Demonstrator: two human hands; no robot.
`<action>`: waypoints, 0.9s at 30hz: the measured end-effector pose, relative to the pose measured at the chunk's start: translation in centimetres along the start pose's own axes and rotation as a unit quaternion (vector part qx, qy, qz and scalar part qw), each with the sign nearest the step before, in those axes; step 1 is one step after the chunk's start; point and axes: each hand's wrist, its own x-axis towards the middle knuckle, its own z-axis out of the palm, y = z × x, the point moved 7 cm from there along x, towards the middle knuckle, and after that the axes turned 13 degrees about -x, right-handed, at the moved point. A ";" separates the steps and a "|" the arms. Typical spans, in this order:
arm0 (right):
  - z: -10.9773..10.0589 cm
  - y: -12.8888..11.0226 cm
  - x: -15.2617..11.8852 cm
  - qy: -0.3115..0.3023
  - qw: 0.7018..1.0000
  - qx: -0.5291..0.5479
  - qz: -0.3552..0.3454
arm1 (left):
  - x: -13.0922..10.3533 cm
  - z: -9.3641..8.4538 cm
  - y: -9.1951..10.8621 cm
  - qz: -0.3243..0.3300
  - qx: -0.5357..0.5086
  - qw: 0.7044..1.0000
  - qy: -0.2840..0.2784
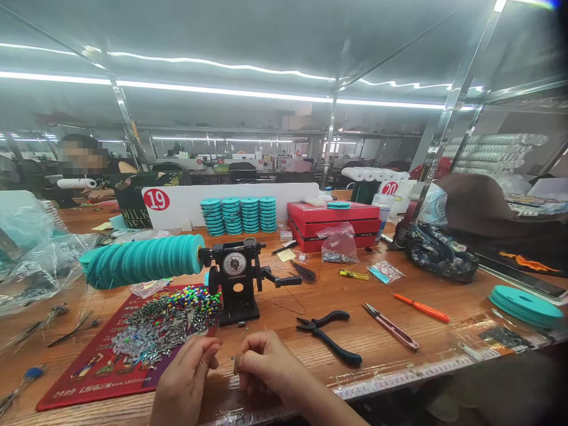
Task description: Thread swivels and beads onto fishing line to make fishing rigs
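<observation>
My left hand (189, 376) is closed in a pinch above the front right corner of a red mat (95, 355). Just to its right, my right hand (261, 361) pinches something tiny at its fingertips, too small to name. The two hands are close together but apart. On the mat lies a heap of metal swivels and clips (168, 331), with colourful beads (195, 299) behind. Behind my hands stands a black hand-cranked winder (235, 284), its shaft loaded with a row of turquoise foam spools (146, 260).
Black-handled pliers (331, 334), pink scissors-like snips (390, 325) and an orange tool (421, 306) lie to the right. Turquoise spool stacks (239, 216) and red boxes (332, 225) stand behind. Flat turquoise spools (526, 306) sit far right. A person (89, 160) works at the far left.
</observation>
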 end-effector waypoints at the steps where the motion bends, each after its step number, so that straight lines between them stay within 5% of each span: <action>1: 0.0 0.0 0.0 0.001 1.000 0.000 -0.001 | 0.1 0.0 -0.3 -0.028 -0.012 1.000 0.003; 4: -0.1 -0.2 0.1 0.011 1.000 0.006 -0.017 | 0.0 0.4 -1.5 -0.158 -0.110 0.981 0.020; 7: -0.4 -0.6 0.1 0.031 0.999 0.022 -0.039 | -0.7 1.3 -2.0 -0.262 -0.265 0.927 0.051; 11: -0.5 -1.3 -0.3 0.047 0.997 0.043 -0.053 | -1.7 2.1 -1.8 -0.291 -0.395 0.865 0.103; 17: 0.1 -1.9 -0.6 0.023 0.996 0.064 -0.065 | -2.5 2.8 -1.6 -0.278 -0.329 0.902 0.037; 27: 0.4 -0.6 0.3 0.017 0.997 0.036 -0.066 | -1.8 1.6 -0.4 -0.188 -0.221 0.955 0.064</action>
